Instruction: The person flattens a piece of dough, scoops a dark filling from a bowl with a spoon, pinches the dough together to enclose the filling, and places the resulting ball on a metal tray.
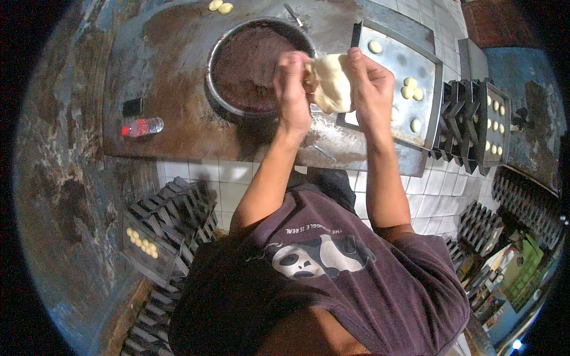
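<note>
A pale, soft lump of dough [331, 83] is stretched between my two hands, raised over the table. My left hand [293, 89] grips its left edge, beside a wide round metal basin [212, 80] filled with a dark brown, crumbly mass [252, 65]. On the opposite edge, the fingers and thumb of my right hand [372, 83] are closed, above the near side of a metal baking tray [430, 77]. Several small dough balls sit on that tray, among them a cluster [411, 89] and a single ball [374, 47].
A plastic bottle with a red cap [142, 127] lies on the table's left, near a small black object [133, 107]. Two dough pieces [220, 6] rest at the far edge. Stacked trays [493, 124] stand at right; another stack [148, 246] is at lower left.
</note>
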The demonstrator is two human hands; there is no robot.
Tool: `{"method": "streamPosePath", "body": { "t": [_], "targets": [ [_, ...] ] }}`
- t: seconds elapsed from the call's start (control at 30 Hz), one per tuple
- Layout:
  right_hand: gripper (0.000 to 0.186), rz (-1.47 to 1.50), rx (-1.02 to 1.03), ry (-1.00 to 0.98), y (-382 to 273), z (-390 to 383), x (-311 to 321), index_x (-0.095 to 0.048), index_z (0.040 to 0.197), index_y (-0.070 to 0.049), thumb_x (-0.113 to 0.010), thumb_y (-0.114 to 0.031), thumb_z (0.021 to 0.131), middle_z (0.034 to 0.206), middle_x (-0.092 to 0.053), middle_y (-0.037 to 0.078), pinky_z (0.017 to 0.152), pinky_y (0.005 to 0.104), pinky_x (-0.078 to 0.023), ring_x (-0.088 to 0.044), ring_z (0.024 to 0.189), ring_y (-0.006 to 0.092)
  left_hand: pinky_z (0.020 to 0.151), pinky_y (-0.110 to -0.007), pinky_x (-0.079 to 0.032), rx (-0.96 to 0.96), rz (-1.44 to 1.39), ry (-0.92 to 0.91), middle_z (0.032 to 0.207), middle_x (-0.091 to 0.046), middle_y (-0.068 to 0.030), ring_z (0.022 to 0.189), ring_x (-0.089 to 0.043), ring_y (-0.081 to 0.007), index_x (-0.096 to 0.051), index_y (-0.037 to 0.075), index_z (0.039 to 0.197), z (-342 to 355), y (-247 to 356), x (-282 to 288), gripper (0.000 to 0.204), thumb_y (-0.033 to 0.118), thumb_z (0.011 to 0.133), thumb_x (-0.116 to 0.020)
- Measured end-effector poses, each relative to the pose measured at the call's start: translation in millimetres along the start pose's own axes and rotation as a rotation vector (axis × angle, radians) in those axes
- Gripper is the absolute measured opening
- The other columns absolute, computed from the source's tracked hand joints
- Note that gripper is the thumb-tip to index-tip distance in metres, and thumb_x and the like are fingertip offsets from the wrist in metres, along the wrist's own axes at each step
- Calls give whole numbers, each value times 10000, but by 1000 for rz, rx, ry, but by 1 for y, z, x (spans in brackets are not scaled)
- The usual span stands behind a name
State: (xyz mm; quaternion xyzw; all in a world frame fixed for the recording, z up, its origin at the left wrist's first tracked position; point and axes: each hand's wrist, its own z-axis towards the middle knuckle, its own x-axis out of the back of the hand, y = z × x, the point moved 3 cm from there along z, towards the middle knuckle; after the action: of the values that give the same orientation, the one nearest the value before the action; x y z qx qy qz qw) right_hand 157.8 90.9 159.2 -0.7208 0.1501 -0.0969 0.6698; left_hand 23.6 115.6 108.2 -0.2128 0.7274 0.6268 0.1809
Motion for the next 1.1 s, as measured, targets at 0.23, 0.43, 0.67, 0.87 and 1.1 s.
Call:
{"method": "streamPosePath", "body": {
  "t": [0.23, 0.43, 0.67, 0.87, 1.1],
  "targets": [
    [482, -472, -257, -165, 25, -35, 10, -755, 1151, -8, -607, -456, 1054, 877, -717, 64, 658, 294, -514, -619, 738, 114, 959, -356, -538, -25, 428, -517, 1176, -724, -97, 1079, -683, -194, -623, -1, 1265, -36, -42, 58, 510, 90, 808, -831],
    [439, -1361, -216, -406, 280, -127, 65, -687, 1098, -5, -653, -431, 995, 1070, -679, 286, 801, 546, -566, -701, 942, 465, 898, -414, -578, -89, 956, -494, 1063, -752, -184, 985, -742, -325, -694, -18, 1132, -41, -22, 121, 401, 129, 787, -833],
    [211, -832, -42, -512, 213, -94, 0, -615, 1197, -61, -637, -150, 1008, 1134, -643, 254, 825, 513, -525, -656, 982, 476, 831, -421, -595, -82, 1243, -30, 1001, -771, -181, 953, -761, -334, -723, 6, 1080, -30, 32, 216, 371, 140, 761, -854],
    [399, -921, 542, -306, 215, 82, -80, -619, 1293, -106, -610, -18, 904, 1176, -611, 244, 882, 544, -538, -631, 1049, 485, 831, -398, -583, -86, 1289, 40, 1022, -772, -178, 958, -758, -319, -724, 4, 1072, -30, 61, 234, 321, 127, 795, -828],
    [454, -1126, 409, -366, 233, 177, -117, -642, 1363, -178, -522, -79, 936, 1282, -623, 193, 953, 529, -560, -671, 1117, 437, 844, -366, -566, 29, 1150, 197, 1002, -775, -153, 964, -757, -264, -715, -13, 1102, -49, 69, 258, 289, 64, 833, -785]
  ]
}}
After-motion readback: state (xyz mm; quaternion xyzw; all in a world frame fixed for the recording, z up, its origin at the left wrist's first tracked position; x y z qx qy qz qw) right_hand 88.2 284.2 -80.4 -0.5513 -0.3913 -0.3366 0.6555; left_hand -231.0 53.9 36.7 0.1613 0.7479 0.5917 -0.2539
